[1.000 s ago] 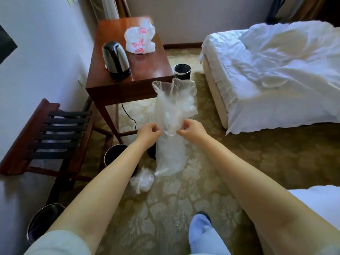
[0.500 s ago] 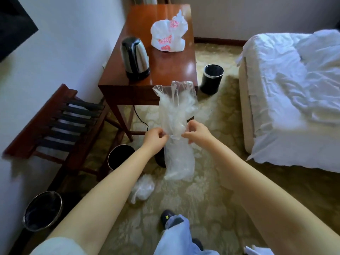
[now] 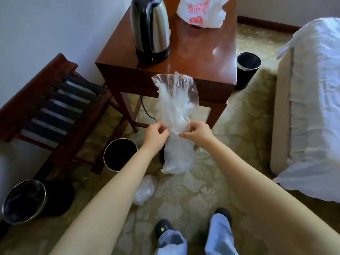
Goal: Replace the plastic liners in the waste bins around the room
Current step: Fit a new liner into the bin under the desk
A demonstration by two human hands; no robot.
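Fingers [image 3: 162, 130], left hand [image 3: 154, 138]: curled, pinching the clear liner [image 3: 176, 107] at its gathered waist. Fingers, right hand [image 3: 197, 134]: likewise curled, pinching the same waist from the other side, the two hands nearly touching.

Liner: held in the air before us, over the carpet [image 3: 184, 201], in front of the tabletop [image 3: 193, 57]. One end billows upward and the other hangs down. We cannot tell which end is the mouth.

Hazards, as we judge them:

1. Film clings to itself. If we pull at a fold instead of the mouth, it may stretch or tear.
2. Both pinches are small and the plastic is slick. A slip would drop it beside the crumpled plastic [image 3: 144, 192] on the carpet, where we might mistake new for used.
3. Open bin [image 3: 120, 154], just left of and below our hands, no liner that we can see. A shallow cuff over its rim may slide inside once loaded.
4. Cord [image 3: 145, 109] hangs behind the liner, and the kettle [image 3: 150, 28] stands near the tabletop's edge. A wide shake could snag the cord.
5. Bin by the wall [image 3: 24, 201], with film showing at its rim, and bin by the bed [image 3: 247, 69], well apart. We may skip one. The dark shape behind the liner could be another bin, but we cannot tell.
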